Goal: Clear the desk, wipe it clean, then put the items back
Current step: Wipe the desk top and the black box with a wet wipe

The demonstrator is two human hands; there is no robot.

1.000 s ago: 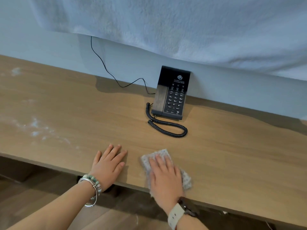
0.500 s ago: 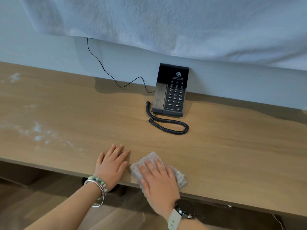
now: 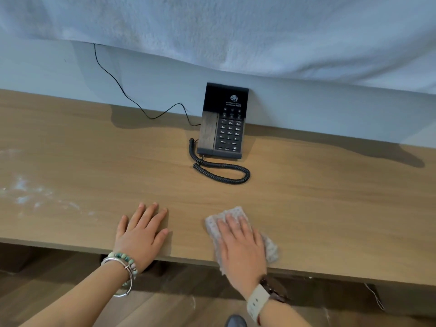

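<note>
Wiping stage, judging by where your hands are. Your right hand (image 3: 240,249) lies flat with straight fingers and presses a speckled grey cleaning cloth (image 3: 271,250) onto the wooden desk (image 3: 330,220). That is low and just right of centre in the frame, at the near edge, where a bit of cloth droops over the lip. It is a flat press, not a pinch. Your left hand (image 3: 141,234) rests palm down on bare wood to the left of the cloth, clearly apart from it. Its fingers are relaxed and it holds nothing, so it is probably bracing you. Clearing looks largely done: the only item on the top is the black desk telephone (image 3: 223,121), mid-frame against the wall (image 3: 47,72), with its coiled handset cord (image 3: 221,172) looped in front of it. A thin line cord (image 3: 113,79) runs up the wall from the telephone, so it may be meant to stay; you cannot settle that from here. Wiping is unfinished. White powdery smears (image 3: 26,192) mark the wood at the left edge of the frame, well away from the cloth. The wood around the telephone and out to the right looks plain, but the view does not show whether it has been wiped. No removed items are in view, so the putting-back step appears to lie wholly ahead. Call it about the middle of the job: the left side remains, then around or under the telephone, then restocking.
</note>
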